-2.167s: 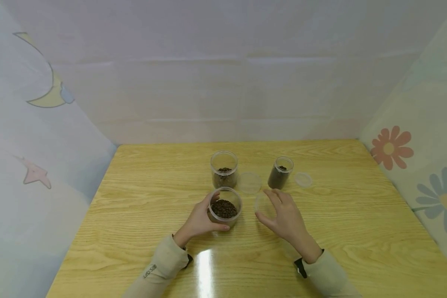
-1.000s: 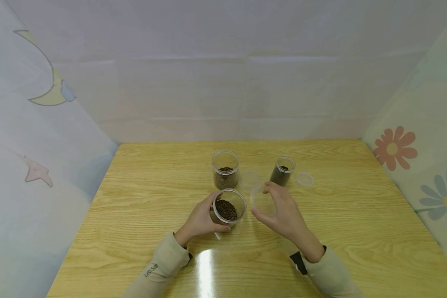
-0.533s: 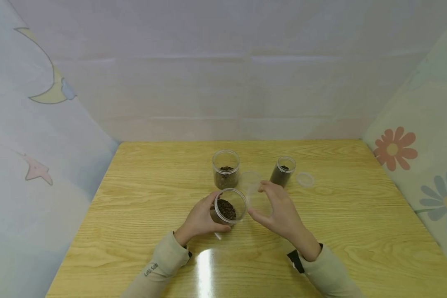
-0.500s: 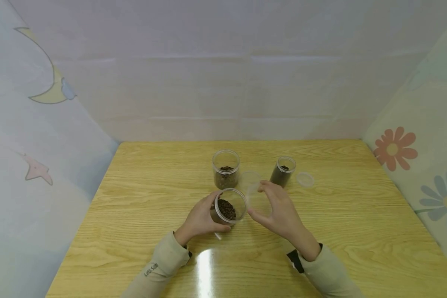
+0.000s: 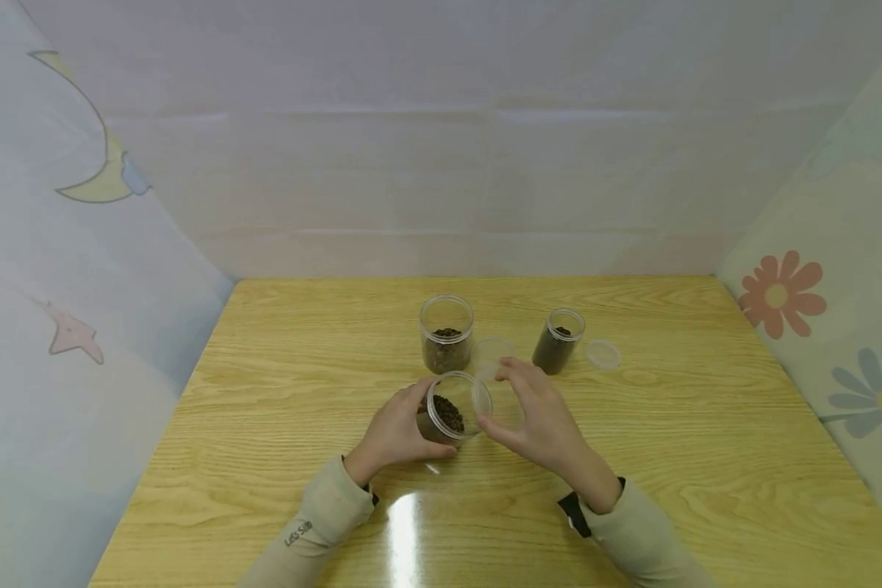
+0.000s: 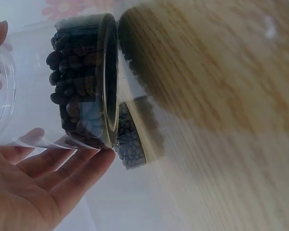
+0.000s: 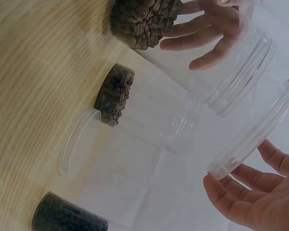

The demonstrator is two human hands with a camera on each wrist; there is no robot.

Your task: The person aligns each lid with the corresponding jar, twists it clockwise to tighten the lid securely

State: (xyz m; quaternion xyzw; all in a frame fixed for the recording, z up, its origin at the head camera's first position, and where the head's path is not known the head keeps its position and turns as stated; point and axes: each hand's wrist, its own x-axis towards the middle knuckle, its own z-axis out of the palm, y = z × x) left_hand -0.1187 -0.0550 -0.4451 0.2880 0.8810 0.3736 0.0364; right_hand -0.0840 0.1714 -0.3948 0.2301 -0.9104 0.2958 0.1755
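The left hand [image 5: 397,430] had its fingers curled round a tilted jar [image 5: 452,411] of beans [image 6: 79,84], close to the worktop [image 5: 287,367]. The right hand [image 5: 544,418] pinched a lid [image 7: 253,133] by its edge, just beside the jar's mouth. Behind stood a wide jar [image 5: 446,339] and a slim jar [image 5: 557,345], loose lids [image 5: 603,354] alongside.

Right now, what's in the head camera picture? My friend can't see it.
A person's left fingers grip a tilted, open jar of dark beans; the right fingers hold a clear lid near its mouth. Two more open jars and two lids sit behind.
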